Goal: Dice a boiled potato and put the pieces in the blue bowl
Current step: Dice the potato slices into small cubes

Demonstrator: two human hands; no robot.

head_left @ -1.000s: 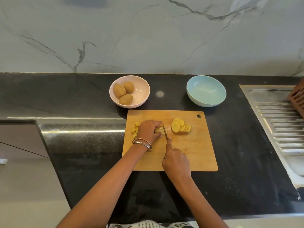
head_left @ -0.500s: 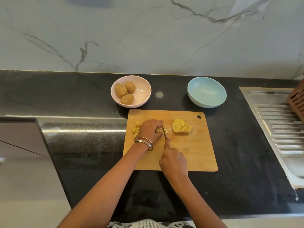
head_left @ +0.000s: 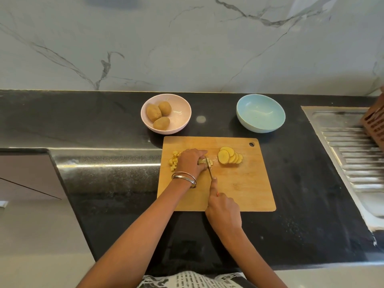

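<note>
potato [head_left: 204, 161]: yellow slices stacked, pinned by left hand [head_left: 192, 163] | right hand [head_left: 224, 208] grips knife [head_left: 210, 171], blade in stack | dice [head_left: 174, 162] left | slices [head_left: 229, 157] fanned right | blue bowl [head_left: 260, 113] empty

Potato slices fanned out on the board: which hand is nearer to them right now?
Left. The left hand sits just beside the potato slices, holding a potato piece. The right hand is nearer the board's front edge, gripping the knife.

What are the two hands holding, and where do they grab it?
The right hand grips the knife by its handle, forefinger along the top. The left hand holds the potato piece from above, at its uncut end.
</note>
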